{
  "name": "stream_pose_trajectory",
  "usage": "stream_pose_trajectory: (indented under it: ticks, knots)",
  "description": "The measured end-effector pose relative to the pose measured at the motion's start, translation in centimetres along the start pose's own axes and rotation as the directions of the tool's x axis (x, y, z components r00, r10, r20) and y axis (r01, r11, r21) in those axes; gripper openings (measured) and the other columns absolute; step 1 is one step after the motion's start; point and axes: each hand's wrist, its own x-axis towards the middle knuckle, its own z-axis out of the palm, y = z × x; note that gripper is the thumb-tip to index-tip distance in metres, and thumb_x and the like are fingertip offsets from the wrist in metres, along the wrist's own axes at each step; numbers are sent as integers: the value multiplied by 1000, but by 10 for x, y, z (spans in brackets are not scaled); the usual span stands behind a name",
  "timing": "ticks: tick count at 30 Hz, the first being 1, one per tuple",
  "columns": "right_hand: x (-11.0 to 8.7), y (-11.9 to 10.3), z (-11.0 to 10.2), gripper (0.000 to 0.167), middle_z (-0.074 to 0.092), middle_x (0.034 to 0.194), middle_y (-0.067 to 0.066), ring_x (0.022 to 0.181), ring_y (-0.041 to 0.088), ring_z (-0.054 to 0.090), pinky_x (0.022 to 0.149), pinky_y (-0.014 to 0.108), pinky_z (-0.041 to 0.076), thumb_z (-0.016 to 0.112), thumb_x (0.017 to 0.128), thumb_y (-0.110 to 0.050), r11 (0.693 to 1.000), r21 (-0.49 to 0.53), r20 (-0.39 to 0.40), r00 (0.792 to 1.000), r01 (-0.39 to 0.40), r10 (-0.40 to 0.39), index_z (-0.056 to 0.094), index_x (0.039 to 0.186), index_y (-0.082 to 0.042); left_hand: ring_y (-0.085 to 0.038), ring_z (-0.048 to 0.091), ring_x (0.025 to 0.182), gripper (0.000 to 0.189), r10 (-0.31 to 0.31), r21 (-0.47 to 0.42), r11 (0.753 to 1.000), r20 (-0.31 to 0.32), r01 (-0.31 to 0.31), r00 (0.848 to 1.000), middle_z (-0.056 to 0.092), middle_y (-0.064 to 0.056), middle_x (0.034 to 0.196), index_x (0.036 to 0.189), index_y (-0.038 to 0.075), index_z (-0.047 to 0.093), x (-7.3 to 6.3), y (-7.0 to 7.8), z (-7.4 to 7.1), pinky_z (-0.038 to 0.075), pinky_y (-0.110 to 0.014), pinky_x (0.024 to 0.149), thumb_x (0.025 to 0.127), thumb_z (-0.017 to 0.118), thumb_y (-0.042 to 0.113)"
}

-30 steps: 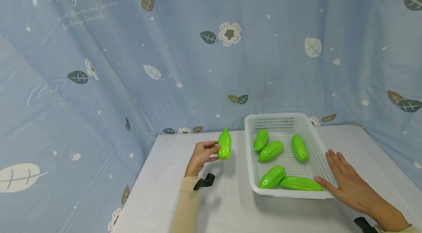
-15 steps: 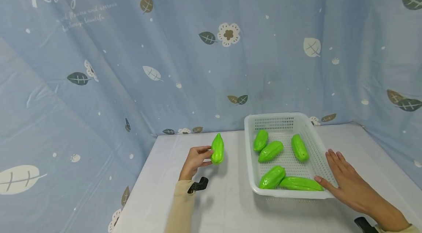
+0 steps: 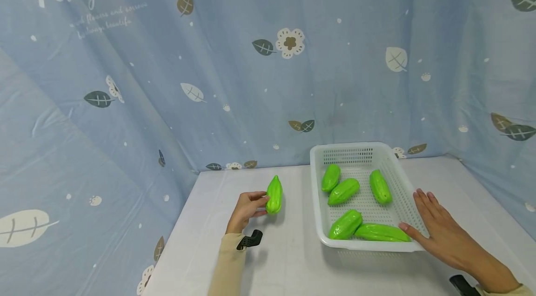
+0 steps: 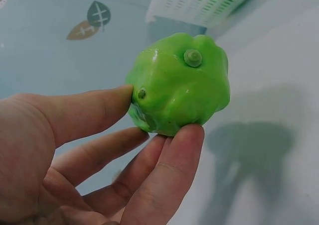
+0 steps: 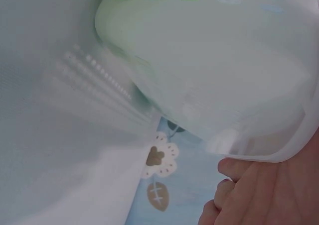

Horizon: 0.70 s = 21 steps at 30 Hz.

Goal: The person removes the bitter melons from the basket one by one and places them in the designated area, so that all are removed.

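My left hand (image 3: 245,207) pinches a bright green, glossy vegetable (image 3: 274,195) between thumb and fingers, its pointed end up. It is held over the white table, left of the basket. In the left wrist view, the lobed end of this vegetable (image 4: 182,85) shows a small round stub, with the thumb on one side and fingertips beneath. A white plastic basket (image 3: 316,207) stands to the right, with several like green vegetables (image 3: 343,191) lying in it. Along the basket's right side rests my right hand (image 3: 445,238), fingers straight and thumb at the rim.
The white table (image 3: 289,268) meets a blue curtain (image 3: 234,124) printed with leaves and flowers. Close to this curtain lies the basket's far rim. A dark wrist strap (image 3: 250,239) is on my left wrist.
My left hand has moved left and slightly down with the green vegetable, away from the basket. The right hand and the basket have stayed put.
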Motion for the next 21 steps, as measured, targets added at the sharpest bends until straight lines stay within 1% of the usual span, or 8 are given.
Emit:
stream_pose_trajectory:
  ticks: [6,11,15,21]
  knots:
    - [-1,0,0,99,-5,169,33,157,45,-21,116,31,-35,53,105,-51,1000,6,-4,1000,9,-9,-1,162,9,-19,74,99,47,-2,6,1000,2,2,1000,67,-27,128,137,-8,62,-1,-7,1,65,-39,83,99,71,18]
    - [-1,0,0,99,-6,170,33,157,45,-21,118,35,-34,53,105,-51,1000,16,-5,1000,13,-13,-2,162,9,-14,73,93,47,-7,17,1000,-1,7,1000,69,-25,125,137,-8,62,-1,-12,1,65,-37,80,99,71,19]
    - [-1,0,0,98,-6,169,33,157,45,-21,119,38,-33,52,105,-51,1000,21,0,1000,15,-15,-2,162,8,-12,72,89,46,-22,26,999,-6,22,1000,69,-23,123,136,-7,63,-3,-17,1,65,-37,80,99,71,19]
    - [-1,1,0,99,-6,169,33,157,45,-21,120,41,-32,52,105,-51,1000,17,5,1000,12,-12,-3,162,8,-13,72,91,45,-35,21,999,-7,35,999,69,-23,123,136,-6,63,-5,-23,0,65,-40,83,99,71,18]
